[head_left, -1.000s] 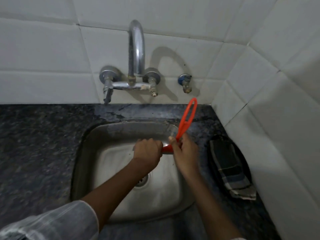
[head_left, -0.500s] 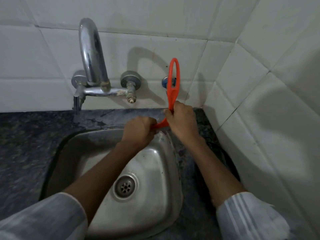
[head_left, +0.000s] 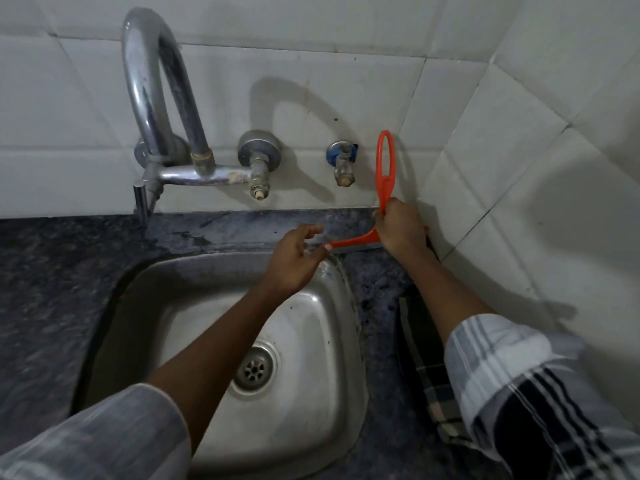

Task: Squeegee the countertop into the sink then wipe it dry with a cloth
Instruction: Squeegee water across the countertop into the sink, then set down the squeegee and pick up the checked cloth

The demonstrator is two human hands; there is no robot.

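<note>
An orange squeegee [head_left: 385, 168] stands with its loop handle upright against the back wall, its blade resting on the dark speckled countertop [head_left: 52, 289] behind the steel sink [head_left: 311, 341]. My right hand [head_left: 401, 230] is shut on the squeegee's handle just above the blade, near the back right corner. My left hand [head_left: 294, 258] hovers over the sink's far rim, fingers loosened, fingertips touching the blade's left end. A dark checked cloth [head_left: 429, 382] lies on the counter right of the sink, partly hidden by my right arm.
A chrome gooseneck tap [head_left: 156, 98] with two valves hangs from the white tiled back wall. A small stopcock [head_left: 343, 164] sits left of the squeegee handle. The tiled side wall [head_left: 536, 202] closes in on the right. The counter behind the sink looks wet.
The squeegee moved from above the sink to the back right corner of the counter. My left hand loosened its grip on the blade end and opened.
</note>
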